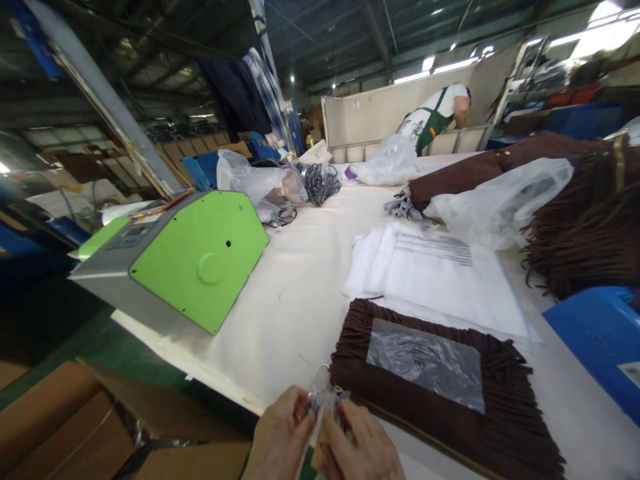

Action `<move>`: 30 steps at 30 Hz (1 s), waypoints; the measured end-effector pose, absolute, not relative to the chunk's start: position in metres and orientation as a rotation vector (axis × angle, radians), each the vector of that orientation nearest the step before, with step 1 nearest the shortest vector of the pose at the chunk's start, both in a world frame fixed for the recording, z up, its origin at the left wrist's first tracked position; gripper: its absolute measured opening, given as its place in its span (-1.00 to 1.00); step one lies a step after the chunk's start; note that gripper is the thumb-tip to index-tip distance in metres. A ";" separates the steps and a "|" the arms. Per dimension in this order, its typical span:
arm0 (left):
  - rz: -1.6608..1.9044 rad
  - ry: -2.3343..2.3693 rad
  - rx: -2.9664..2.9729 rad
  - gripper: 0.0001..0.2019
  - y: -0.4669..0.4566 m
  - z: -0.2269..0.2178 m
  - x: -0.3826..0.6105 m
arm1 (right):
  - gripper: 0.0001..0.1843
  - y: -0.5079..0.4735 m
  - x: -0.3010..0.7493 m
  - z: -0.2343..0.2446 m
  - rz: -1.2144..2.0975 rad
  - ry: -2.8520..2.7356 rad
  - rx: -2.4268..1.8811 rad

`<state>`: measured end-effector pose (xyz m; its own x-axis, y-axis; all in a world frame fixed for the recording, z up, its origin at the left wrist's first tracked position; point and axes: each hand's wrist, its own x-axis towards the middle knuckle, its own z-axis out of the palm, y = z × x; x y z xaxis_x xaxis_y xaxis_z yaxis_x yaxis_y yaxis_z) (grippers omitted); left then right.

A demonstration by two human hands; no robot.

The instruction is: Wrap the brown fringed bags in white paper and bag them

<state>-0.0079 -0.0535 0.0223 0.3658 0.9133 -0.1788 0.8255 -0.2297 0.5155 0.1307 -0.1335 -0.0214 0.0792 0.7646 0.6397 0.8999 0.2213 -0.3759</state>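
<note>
My left hand (280, 437) and my right hand (363, 443) meet at the bottom edge of the head view, fingers pinched together on a small clear plastic packet (324, 400) with something pale inside. They sit at the near corner of a brown fringed fabric piece (500, 427) lying flat on the white table (295, 300). A small clear plastic bag (427, 360) lies on top of that fabric.
A green and grey machine (190, 260) stands at the table's left edge. A stack of white bags (440, 280), clear bags (500, 200) and piled brown fringed pieces (590, 213) lie right. A blue bin (600, 340) and cardboard boxes (60, 427) flank me. A person (440, 117) bends far behind.
</note>
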 end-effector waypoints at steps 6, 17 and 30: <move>0.599 1.140 2.816 -0.69 -0.077 -0.005 -0.018 | -0.77 -0.138 0.146 -0.023 0.372 -1.469 -1.444; 0.118 1.544 2.193 -0.71 -0.091 0.013 0.022 | -0.89 -0.136 0.164 0.010 0.680 -1.156 -1.455; 0.165 1.389 1.787 -0.85 -0.031 0.050 0.023 | -0.92 -0.136 0.164 -0.001 0.676 -0.982 -1.375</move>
